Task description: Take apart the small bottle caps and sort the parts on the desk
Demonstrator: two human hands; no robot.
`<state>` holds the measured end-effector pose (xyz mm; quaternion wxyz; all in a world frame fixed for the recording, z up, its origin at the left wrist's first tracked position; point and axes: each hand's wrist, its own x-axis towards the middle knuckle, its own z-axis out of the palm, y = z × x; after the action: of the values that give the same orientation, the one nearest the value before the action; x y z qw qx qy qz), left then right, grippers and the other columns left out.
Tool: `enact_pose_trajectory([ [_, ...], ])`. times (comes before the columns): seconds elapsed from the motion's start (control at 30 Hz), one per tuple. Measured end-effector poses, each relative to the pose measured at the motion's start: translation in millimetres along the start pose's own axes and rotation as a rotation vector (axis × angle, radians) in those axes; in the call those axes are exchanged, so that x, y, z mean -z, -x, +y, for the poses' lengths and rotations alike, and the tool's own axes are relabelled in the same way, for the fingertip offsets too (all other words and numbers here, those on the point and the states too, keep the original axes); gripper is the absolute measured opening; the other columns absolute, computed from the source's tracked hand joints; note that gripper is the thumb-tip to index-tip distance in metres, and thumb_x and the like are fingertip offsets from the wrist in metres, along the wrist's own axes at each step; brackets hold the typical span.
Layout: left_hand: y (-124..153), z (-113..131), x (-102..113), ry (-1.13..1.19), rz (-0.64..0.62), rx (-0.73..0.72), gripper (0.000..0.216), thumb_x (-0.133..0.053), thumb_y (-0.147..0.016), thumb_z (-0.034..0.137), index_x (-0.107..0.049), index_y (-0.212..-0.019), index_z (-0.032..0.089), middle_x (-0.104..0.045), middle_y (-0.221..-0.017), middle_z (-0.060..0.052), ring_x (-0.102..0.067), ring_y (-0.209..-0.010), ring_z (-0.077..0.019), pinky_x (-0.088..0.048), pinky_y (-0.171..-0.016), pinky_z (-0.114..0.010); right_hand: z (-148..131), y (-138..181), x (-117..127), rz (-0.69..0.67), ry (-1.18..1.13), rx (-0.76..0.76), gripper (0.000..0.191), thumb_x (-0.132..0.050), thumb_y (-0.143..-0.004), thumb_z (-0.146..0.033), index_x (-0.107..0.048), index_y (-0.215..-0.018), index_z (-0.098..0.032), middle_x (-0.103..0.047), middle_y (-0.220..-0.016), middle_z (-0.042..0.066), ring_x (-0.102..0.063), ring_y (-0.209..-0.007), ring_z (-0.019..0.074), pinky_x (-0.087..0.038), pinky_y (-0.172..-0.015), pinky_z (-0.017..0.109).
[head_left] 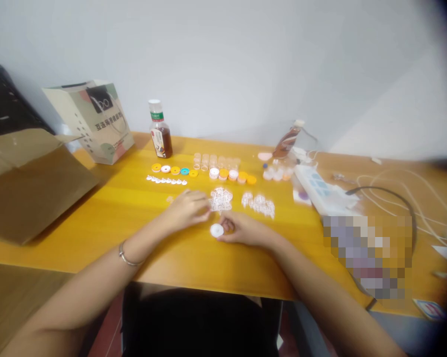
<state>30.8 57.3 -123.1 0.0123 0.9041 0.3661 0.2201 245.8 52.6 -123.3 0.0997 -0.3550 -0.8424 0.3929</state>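
A white round cap (216,231) stands between the thumb and fingers of my right hand (241,229), just above the table near its front. To the left, my left hand (189,208) is over the table with bent fingers, the thumb a little apart from them. Its fingertips are beside a heap of small white printed pieces (221,199); I see nothing held in it, though the tips are blurred. Right of this heap lies a second heap of similar pieces (259,204). Behind them are stacked orange and white round caps (223,174).
Farther back stand clear small cups (212,162), a row of coloured caps (175,170) and a line of small white pieces (166,181). A drink bottle (160,131), paper bag (96,121), cardboard box (33,193), second bottle (287,141) and power strip (314,183) surround the work area.
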Motion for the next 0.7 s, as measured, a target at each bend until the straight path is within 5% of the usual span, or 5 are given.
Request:
enact_pose_trajectory([
  [0.27, 5, -37, 18, -0.141, -0.153, 0.244, 0.013, -0.052, -0.077, 0.022, -0.063, -0.073, 0.017, -0.059, -0.075, -0.005, -0.053, -0.067, -0.0155, -0.035, -0.065, -0.028, -2, 1, 0, 0.01, 0.034, -0.029, 0.02, -0.064, -0.068, -0.028, -0.051, -0.081, -0.019, -0.049, -0.071, -0.003, -0.046, -0.064, 0.0108, -0.035, -0.058, 0.022],
  [0.7, 7, -31, 15, -0.229, -0.175, 0.161, 0.01, -0.051, -0.077, 0.022, -0.059, -0.076, 0.017, -0.059, -0.078, -0.004, -0.054, -0.072, -0.0167, -0.034, -0.068, -0.03, -1, 2, -1, 0.022, 0.023, -0.027, 0.02, -0.063, -0.07, -0.027, -0.05, -0.083, -0.019, -0.048, -0.07, -0.004, -0.046, -0.063, 0.0101, -0.035, -0.057, 0.022],
])
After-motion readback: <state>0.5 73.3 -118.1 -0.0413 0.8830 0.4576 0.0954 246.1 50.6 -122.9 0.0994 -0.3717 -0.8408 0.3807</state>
